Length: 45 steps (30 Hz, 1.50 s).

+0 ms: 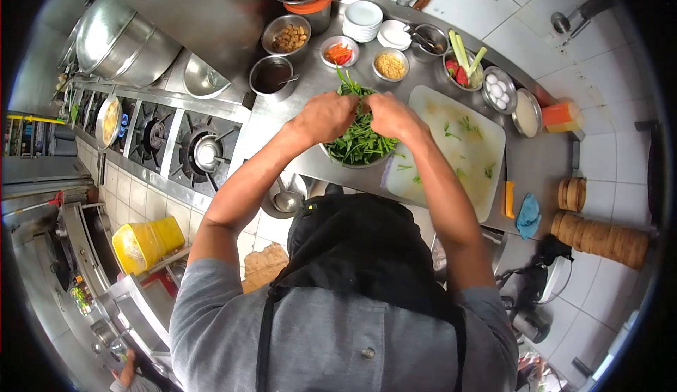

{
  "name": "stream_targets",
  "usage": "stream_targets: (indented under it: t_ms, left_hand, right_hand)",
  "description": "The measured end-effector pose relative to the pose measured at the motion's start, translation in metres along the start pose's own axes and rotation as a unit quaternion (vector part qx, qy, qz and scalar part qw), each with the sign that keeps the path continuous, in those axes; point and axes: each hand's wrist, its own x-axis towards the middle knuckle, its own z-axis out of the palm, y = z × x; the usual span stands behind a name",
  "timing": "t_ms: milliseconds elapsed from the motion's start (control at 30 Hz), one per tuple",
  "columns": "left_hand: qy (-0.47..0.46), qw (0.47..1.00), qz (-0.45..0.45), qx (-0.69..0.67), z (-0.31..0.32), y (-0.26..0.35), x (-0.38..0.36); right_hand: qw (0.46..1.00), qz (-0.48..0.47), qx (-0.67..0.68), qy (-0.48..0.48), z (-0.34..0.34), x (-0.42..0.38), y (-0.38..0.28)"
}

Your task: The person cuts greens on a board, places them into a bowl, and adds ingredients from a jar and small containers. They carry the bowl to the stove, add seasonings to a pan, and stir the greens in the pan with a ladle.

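A bowl of cut leafy greens [361, 141] stands at the front edge of the steel counter. Over its back part, my left hand [328, 117] and my right hand [391, 115] are close together, both with curled fingers. Green stems and leaves show between them and stick up behind, so each hand is closed on greens. Right of the bowl lies a white cutting board [462, 152] with scattered green scraps. Behind the hands are a dish of sliced red pepper [338, 53] and a bowl of chopped yellowish bits [391, 65].
Stove burners [204, 153] are at the left, with a ladle in a pot [285, 198] nearer. A dark sauce pot [273, 78], stacked white plates [363, 19] and a bowl of eggs [498, 90] line the counter. A yellow-handled knife [508, 199] lies right of the board. Another person's arm [127, 371] shows bottom left.
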Motion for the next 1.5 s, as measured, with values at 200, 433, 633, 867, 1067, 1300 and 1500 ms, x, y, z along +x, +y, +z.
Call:
stream_targets:
  t_ms: [200, 433, 633, 867, 1067, 1300, 1500]
  left_hand:
    - [0.061, 0.987, -0.030, -0.148, 0.001, -0.022, 0.035]
    - [0.194, 0.978, -0.033, -0.072, 0.081, -0.069, 0.070]
    - [0.105, 0.988, 0.070, -0.093, 0.084, -0.029, 0.023]
    - [0.167, 0.981, 0.075, 0.065, 0.064, 0.000, 0.018]
    - [0.179, 0.975, 0.130, -0.030, 0.067, 0.097, 0.028]
    - [0.153, 0.978, 0.037, -0.139, 0.154, 0.177, 0.029]
    - [0.208, 0.975, -0.064, -0.040, 0.246, 0.194, 0.038]
  right_hand:
    - [0.998, -0.026, -0.052, 0.025, 0.030, -0.014, -0.003]
    - [0.928, 0.073, 0.191, 0.312, 0.024, -0.048, 0.084]
    - [0.815, 0.334, 0.019, 0.473, 0.088, -0.107, 0.292]
    - [0.939, -0.008, 0.016, 0.345, 0.120, -0.114, 0.231]
    - [0.929, -0.041, 0.075, 0.360, 0.105, -0.214, 0.231]
    - [0.858, 0.134, 0.083, 0.489, 0.114, -0.239, 0.317]
    - [0.913, -0.006, 0.151, 0.378, 0.135, -0.189, 0.243]
